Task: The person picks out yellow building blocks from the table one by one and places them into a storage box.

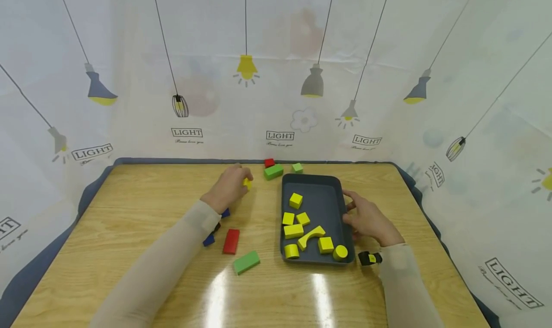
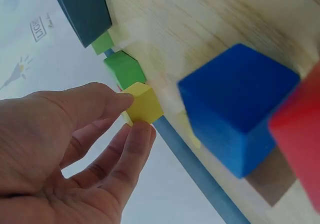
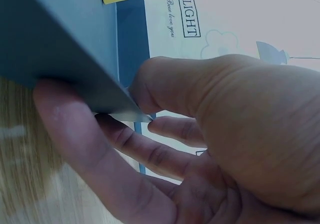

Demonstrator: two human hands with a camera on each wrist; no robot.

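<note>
My left hand [image 1: 229,186] pinches a yellow block [image 2: 143,103] between thumb and fingertips, over the far left part of the table. A dark grey tray [image 1: 316,180] stands right of it and bears several yellow blocks: cubes, cylinders, a longer block and an arch [image 1: 311,237]. At the tray's right side, my right hand [image 1: 366,218] holds the wall, the thumb [image 3: 167,81] at the rim and the fingers along the outside. Below my left forearm lie blue blocks [image 1: 209,240], one partly hidden. Close in the left wrist view is a blue block [image 2: 235,103].
A red block [image 1: 231,242] and a green block [image 1: 247,262] lie on the wooden table [image 1: 172,289] left of the tray. At the back edge are a green block [image 1: 273,172], a light green block [image 1: 297,168] and a small red block [image 1: 269,163]. Printed cloth hangs behind.
</note>
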